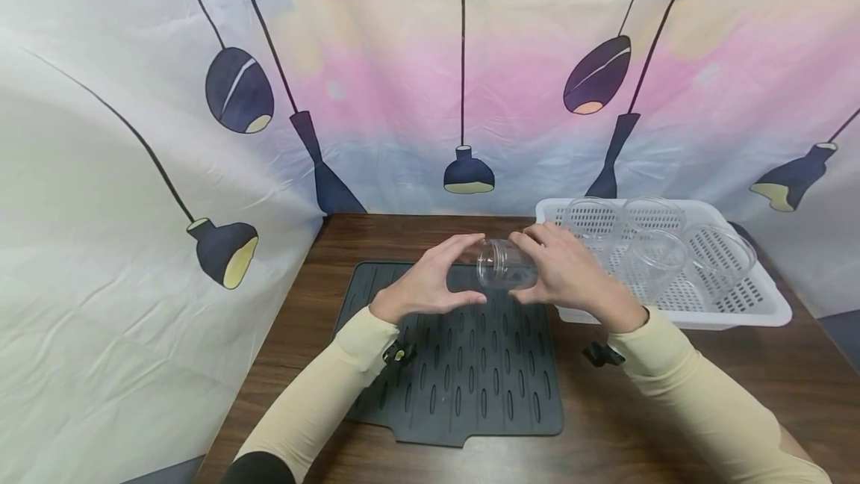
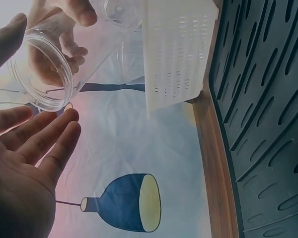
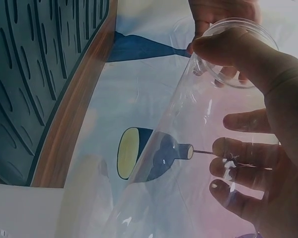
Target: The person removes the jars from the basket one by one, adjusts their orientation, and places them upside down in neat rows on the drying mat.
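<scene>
A clear jar point(image 1: 500, 266) with a ringed mouth lies sideways in the air above the dark drying mat point(image 1: 470, 364), its mouth toward the left. My right hand point(image 1: 567, 267) holds it from the right; in the right wrist view the fingers show through the clear wall of the jar point(image 3: 188, 148). Around the mouth end, my left hand point(image 1: 428, 281) is spread wide, thumb below and fingers above. The left wrist view shows the left fingers point(image 2: 49, 134) straight beside the jar's rim, not curled round it.
At the right, a white perforated basket point(image 1: 759, 312) holds several clear jars point(image 1: 655, 256) standing upright. Both it and the mat rest on a brown wooden table point(image 1: 618, 424). Behind hangs a cloth point(image 1: 396, 95) printed with lamps.
</scene>
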Available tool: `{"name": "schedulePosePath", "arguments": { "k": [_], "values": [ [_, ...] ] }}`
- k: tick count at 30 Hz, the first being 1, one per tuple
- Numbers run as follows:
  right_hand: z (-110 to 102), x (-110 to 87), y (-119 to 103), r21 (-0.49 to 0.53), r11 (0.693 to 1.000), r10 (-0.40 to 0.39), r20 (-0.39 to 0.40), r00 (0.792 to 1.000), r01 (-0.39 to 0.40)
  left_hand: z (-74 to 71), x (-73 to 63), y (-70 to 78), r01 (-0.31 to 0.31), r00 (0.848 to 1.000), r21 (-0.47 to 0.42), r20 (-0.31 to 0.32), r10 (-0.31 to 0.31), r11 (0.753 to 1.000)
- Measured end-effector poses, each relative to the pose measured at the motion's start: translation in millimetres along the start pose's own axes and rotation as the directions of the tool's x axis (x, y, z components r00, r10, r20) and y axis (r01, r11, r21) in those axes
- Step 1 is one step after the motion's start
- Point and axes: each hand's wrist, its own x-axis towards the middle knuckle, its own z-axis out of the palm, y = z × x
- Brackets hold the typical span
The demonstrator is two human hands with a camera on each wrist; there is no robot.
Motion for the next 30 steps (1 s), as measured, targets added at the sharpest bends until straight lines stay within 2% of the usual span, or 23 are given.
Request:
{"name": "schedulePosePath", "arguments": {
  "k": [13,19,23,30],
  "values": [
    [4.1,1.5,-5.4,-0.029,0.998,-0.051,-0.035,0.998,0.05,6.7,0.6,1.0,-0.032,0.999,0.004,-0.041,0.032,0.999],
    [3.6,3.4,-9.1,-0.047,0.997,-0.063,-0.023,0.998,0.062,7.9,1.6,1.3,-0.045,0.998,0.018,-0.048,0.046,0.999],
    [3.6,4.7,-11.1,-0.059,0.996,-0.062,-0.019,0.998,0.061,7.9,2.2,2.1,-0.063,0.995,0.04,-0.074,0.066,0.997],
    [1.5,6.9,-14.8,-0.077,0.996,-0.055,-0.004,0.998,0.054,5.1,1.2,3.4,-0.04,0.994,0.05,-0.1,0.045,0.998]
  ]
}}
